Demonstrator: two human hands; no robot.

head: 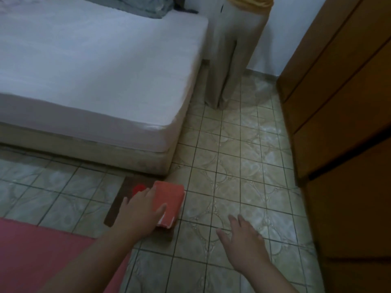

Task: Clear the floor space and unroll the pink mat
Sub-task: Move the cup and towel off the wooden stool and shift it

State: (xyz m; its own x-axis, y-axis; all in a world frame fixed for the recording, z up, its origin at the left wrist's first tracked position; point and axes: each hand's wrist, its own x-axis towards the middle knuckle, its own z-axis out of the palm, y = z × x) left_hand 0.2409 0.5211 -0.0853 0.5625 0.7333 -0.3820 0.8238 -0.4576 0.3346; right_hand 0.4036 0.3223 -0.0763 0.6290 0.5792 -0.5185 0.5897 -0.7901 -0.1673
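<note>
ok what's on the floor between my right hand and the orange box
Nothing: in the head view only bare floor tiles lie between the right hand and the orange box, which the left hand holds.

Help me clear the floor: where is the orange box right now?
In the head view, the orange box sits on the tiled floor near the bed's corner, under the left hand and just beyond the pink mat.
</note>
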